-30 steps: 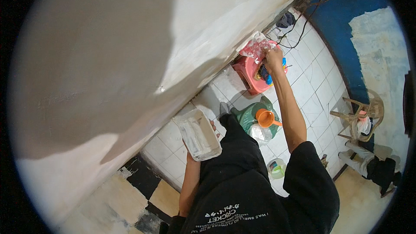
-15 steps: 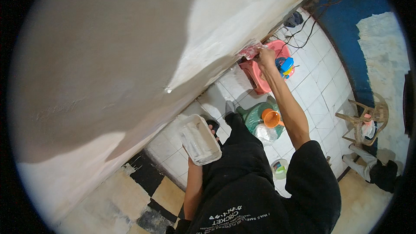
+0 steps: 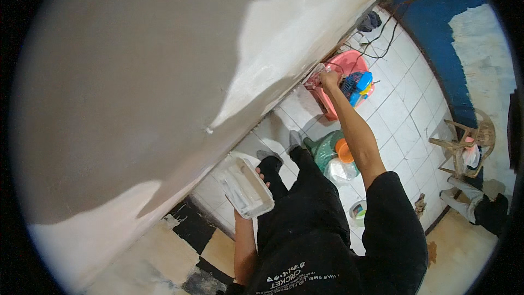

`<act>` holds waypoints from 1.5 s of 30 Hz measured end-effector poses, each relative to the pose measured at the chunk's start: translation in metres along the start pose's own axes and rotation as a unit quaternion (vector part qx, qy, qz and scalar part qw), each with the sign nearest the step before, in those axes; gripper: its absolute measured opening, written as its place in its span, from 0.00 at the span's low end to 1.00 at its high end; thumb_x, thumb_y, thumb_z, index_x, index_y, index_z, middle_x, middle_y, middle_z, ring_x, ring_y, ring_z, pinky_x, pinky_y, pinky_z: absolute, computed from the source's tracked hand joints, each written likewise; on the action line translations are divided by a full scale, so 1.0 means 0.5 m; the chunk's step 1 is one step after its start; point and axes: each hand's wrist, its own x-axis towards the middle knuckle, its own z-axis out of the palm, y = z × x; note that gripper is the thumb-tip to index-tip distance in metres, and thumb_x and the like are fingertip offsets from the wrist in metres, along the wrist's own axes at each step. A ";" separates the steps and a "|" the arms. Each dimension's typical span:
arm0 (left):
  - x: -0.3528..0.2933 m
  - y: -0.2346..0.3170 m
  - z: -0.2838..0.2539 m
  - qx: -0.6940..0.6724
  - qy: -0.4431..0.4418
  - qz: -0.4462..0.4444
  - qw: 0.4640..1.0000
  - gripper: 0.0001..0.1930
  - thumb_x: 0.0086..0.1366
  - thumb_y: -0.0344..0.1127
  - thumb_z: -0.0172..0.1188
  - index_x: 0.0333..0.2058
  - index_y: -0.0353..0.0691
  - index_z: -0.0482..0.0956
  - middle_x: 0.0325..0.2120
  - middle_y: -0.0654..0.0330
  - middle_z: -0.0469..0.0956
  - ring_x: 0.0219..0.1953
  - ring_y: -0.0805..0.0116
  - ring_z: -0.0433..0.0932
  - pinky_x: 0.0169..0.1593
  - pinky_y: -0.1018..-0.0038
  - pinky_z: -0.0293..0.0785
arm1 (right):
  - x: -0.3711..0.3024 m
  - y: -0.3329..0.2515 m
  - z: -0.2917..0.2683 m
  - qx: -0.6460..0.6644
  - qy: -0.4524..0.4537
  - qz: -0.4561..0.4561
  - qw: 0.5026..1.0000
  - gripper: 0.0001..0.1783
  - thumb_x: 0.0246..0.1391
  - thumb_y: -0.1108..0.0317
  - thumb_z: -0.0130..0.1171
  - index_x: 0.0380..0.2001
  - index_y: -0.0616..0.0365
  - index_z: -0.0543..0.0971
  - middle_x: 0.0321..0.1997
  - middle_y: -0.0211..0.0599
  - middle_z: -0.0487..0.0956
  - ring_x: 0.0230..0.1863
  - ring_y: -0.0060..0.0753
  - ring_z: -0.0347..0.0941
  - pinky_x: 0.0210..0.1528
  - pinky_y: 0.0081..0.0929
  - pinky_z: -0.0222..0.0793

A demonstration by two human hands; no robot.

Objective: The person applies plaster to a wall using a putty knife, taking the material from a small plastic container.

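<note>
My left hand (image 3: 263,178) supports a white rectangular plastic tub (image 3: 265,206) from beneath, its fingers showing along the right rim. Whitish paste coats the inside of the tub. Out ahead, my right arm reaches to the foot of the pale wall (image 3: 180,49). There my right hand (image 3: 329,80) is closed around a flat reddish scraper (image 3: 314,77) smeared with white paste. The scraper's blade lies at the wall's lower edge; whether it touches the surface I cannot tell. Its handle is hidden in my fist.
Beyond my right hand stands a pink basin (image 3: 329,110) with a blue fan-like object (image 3: 357,83). Nearer are a green bag (image 3: 322,150), an orange dipper (image 3: 344,151) and a clear bag (image 3: 340,170). Dark cables (image 3: 391,43) trail over the white tiles. A chair (image 3: 464,145) stands right.
My right hand and the scraper have moved a little nearer and to the left along the wall's base. The tub has shifted slightly toward me, and the view has shifted.
</note>
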 end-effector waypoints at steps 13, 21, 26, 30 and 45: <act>-0.031 -0.031 -0.005 -0.038 0.077 -0.047 0.995 0.31 0.63 0.53 0.51 0.61 0.47 0.57 0.58 0.46 0.59 0.57 0.47 0.61 0.60 0.41 0.57 | -0.159 -0.173 -0.122 0.151 -0.091 -0.076 0.981 0.06 0.48 0.75 0.51 0.22 0.66 0.74 0.18 0.34 0.71 0.15 0.27 0.67 0.16 0.26 0.64; -0.019 -0.023 0.021 -0.022 0.081 -0.032 0.996 0.31 0.63 0.53 0.51 0.61 0.47 0.56 0.58 0.46 0.59 0.57 0.46 0.62 0.59 0.40 0.59 | 0.043 0.101 0.017 0.059 -0.027 0.027 0.998 0.06 0.45 0.77 0.53 0.19 0.69 0.73 0.16 0.39 0.73 0.17 0.34 0.73 0.11 0.33 0.63; -0.024 -0.012 0.014 -0.028 0.093 -0.052 0.994 0.32 0.62 0.53 0.51 0.62 0.48 0.55 0.59 0.46 0.58 0.57 0.46 0.62 0.59 0.41 0.59 | 0.093 0.094 0.046 0.208 -0.039 -0.010 0.977 0.04 0.48 0.79 0.51 0.25 0.70 0.73 0.21 0.42 0.74 0.19 0.37 0.73 0.18 0.37 0.71; -0.046 -0.027 -0.022 -0.059 0.112 -0.042 0.991 0.33 0.62 0.54 0.51 0.62 0.48 0.55 0.59 0.46 0.57 0.56 0.46 0.62 0.60 0.41 0.58 | -0.086 -0.064 -0.043 0.281 -0.179 -0.018 0.943 0.05 0.51 0.79 0.49 0.28 0.68 0.75 0.29 0.40 0.76 0.26 0.36 0.74 0.24 0.37 0.74; -0.037 -0.012 -0.009 -0.002 0.112 -0.043 0.993 0.34 0.63 0.57 0.48 0.61 0.44 0.55 0.58 0.45 0.58 0.56 0.46 0.63 0.58 0.42 0.61 | 0.079 0.160 0.080 0.295 -0.019 0.065 0.953 0.09 0.49 0.75 0.55 0.26 0.75 0.72 0.26 0.48 0.75 0.21 0.42 0.74 0.13 0.41 0.66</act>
